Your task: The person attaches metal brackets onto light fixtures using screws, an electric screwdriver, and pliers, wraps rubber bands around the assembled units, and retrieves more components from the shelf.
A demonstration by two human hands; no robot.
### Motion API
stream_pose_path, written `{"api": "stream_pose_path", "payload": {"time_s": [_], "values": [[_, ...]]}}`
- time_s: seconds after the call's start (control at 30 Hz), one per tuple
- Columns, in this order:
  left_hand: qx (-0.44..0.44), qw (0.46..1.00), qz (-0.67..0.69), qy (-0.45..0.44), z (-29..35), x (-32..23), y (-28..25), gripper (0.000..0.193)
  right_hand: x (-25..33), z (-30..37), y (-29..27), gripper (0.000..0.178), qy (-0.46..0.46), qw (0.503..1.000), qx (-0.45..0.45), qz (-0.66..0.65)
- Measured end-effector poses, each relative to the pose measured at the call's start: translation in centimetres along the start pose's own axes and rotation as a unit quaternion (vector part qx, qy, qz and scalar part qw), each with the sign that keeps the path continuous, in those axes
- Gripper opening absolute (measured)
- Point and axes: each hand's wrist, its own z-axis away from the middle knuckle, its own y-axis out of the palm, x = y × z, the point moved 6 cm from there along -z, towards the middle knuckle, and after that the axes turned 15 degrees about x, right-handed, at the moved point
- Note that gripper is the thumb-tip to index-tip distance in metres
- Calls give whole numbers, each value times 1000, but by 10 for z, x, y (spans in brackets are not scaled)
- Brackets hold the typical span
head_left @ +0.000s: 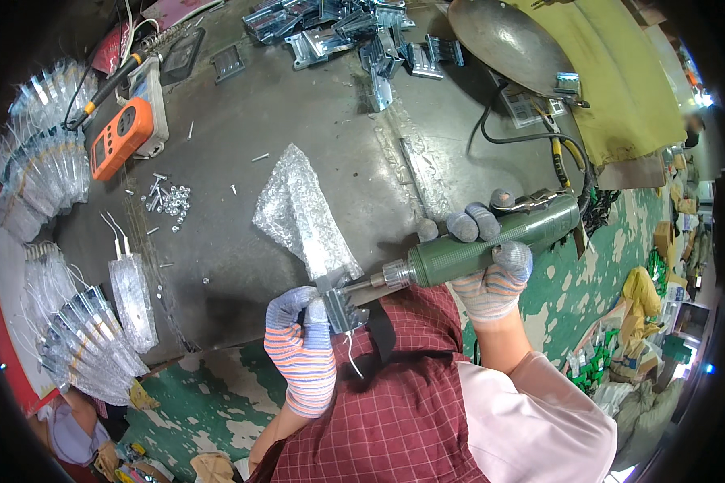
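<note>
Right now, pinching a metal bracket (345, 311) between the closed fingers of the gloved left hand (304, 348), by the near edge of the desk (242, 105). Gripping a green power screwdriver (451, 259) in the gloved right hand (494, 274), fingers wrapped round the body and bit pointing left toward the bracket; hard to tell whether quite touching. Trailing from the bracket's far side, across the desk, a sleeve of bubble wrap (304, 205); hanging from its near side, a white wire (353, 358).

Beyond the bubble wrap, a wide grey stretch of desk for moving, reaching to a far heap of brackets (330, 42). To the left, bounded by a pile of screws (159, 193), an orange meter (121, 138) and, at the left edge, rows of wrapped pieces (89, 342). Nearer than the screws, one separate wrapped piece (132, 299). To the right, narrowed by a black cord (532, 138), yellow-handled pliers (557, 153) and, farther off, a round metal pan (511, 47) beside a yellow sheet (620, 88).

Worn and scuffed on top, with a strip of clear tape (424, 173) running far to near right of the bubble wrap. Below, a green floor (209, 402) with pale, flaking patches; at the near left, part of another person (74, 427).
</note>
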Motion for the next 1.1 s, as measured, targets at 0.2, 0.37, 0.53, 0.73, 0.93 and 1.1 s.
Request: {"api": "stream_pose_path", "payload": {"time_s": [0.2,0.37,0.53,0.73,0.93,1.1], "values": [[10,999,39,9,-2,10,0,14,-1,-4,5,55,1,1000,23,7],[38,986,156,-36,-5,10,0,12,-2,-2,11,56,37,997,-75,-5],[21,998,52,35,-2,9,4,12,4,3,-1,54,-18,997,-70,31],[26,998,39,52,-6,0,4,14,6,3,-7,59,-12,999,-45,21],[47,995,71,52,-8,-3,6,18,16,-3,14,78,-24,995,-93,28],[81,991,66,85,-8,3,9,16,22,0,13,86,-41,999,-17,6]]}}
